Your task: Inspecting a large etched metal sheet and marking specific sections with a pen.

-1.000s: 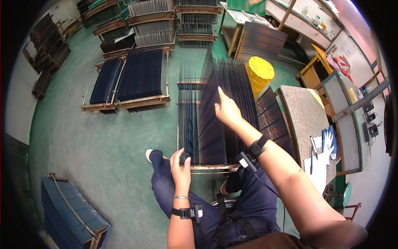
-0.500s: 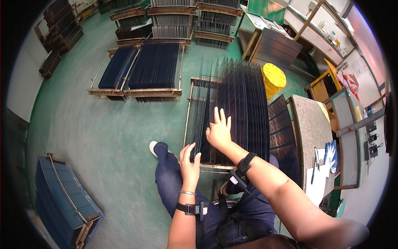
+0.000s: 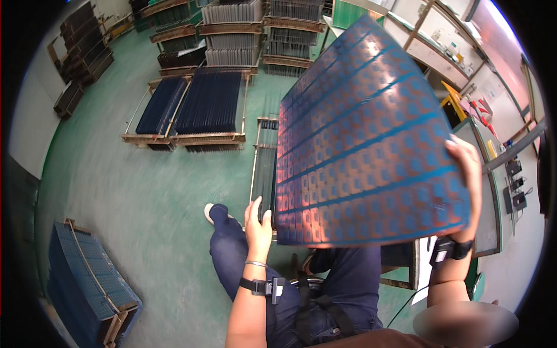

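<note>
A large circuit board panel [image 3: 360, 145], copper-coloured with blue bands and small repeated squares, stands tilted before me. My right hand [image 3: 471, 185] is closed on its right edge, fingers over the face near the lower right corner. Beside the panel's lower left edge is my left hand [image 3: 259, 232], thumb and fingers apart and upward, nothing visibly in it. It is close to the front of a metal rack [image 3: 253, 168], most of which the panel hides. The thin dark sheets in that rack barely show.
Two racks of dark panels [image 3: 212, 104] stand on the green floor [image 3: 151, 203] further ahead. Stacked racks [image 3: 232, 29] rise behind them. A blue bundle of panels [image 3: 87, 272] lies at lower left. A framed screen [image 3: 486, 191] and a shelf [image 3: 444, 55] are at right.
My right hand has gone from the sheets in the rack to the right and now grips a raised panel. The left hand stays near the rack's front. The view has shifted slightly.
</note>
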